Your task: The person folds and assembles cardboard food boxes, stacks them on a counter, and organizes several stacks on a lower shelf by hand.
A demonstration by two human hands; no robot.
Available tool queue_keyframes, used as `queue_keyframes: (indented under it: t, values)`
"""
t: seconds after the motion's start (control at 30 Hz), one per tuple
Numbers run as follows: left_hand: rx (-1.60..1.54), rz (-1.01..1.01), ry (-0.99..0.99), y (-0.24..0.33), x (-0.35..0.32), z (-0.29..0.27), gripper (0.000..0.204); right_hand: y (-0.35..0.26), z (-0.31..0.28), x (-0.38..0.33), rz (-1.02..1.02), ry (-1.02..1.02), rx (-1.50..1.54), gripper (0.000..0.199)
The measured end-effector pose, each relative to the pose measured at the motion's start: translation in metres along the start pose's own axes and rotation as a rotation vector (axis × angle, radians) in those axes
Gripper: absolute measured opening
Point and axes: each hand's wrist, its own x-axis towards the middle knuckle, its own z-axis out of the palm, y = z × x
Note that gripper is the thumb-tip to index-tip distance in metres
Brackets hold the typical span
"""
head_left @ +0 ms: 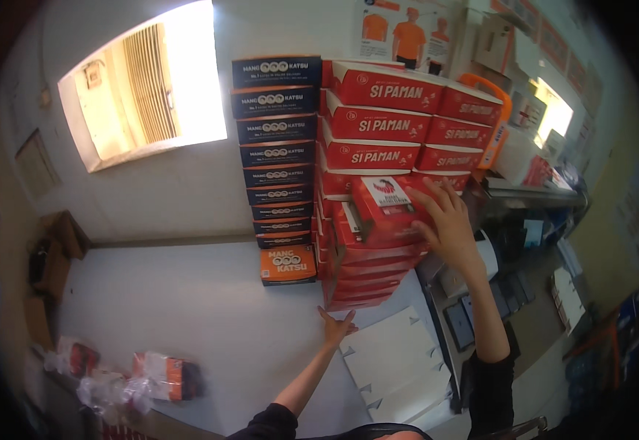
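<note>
My right hand (445,224) grips a red carton box (384,209) with a white label, fingers over its right end. The box is slightly tilted and rests on or just above the front stack of red boxes (367,275). Low beside the foot of that stack, my left hand (338,328) has its thumb and fingers apart and holds nothing. Whether its fingertips touch the lowest box I cannot tell. Flat white cardboard sheets (396,363) with cut slots lie on the table to the right of my left hand.
Taller red boxes (378,125) stand stacked behind. A column of dark blue boxes (275,132) rises to their left, an orange-topped box (288,262) at its foot. Plastic-wrapped packs (162,374) lie at the table's near left. Several phones or tablets (491,297) lie on the right counter.
</note>
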Motion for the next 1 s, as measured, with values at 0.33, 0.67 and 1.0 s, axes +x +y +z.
queue_keyframes:
  t: [0.33, 0.67, 1.0]
  values:
    - [-0.378, 0.207, 0.214, -0.04, 0.031, 0.037, 0.101, 0.019, 0.003, 0.016, -0.073, -0.239, 0.121, 0.053]
    - [-0.227, 0.49, 0.46, -0.041, -0.039, -0.035, 0.097, -0.048, -0.041, -0.027, -0.262, -0.191, 0.141, 0.062]
    - [-0.476, 0.519, 0.521, 0.098, -0.011, -0.305, 0.074, -0.26, 0.034, 0.134, -0.575, 0.076, 0.333, 0.052]
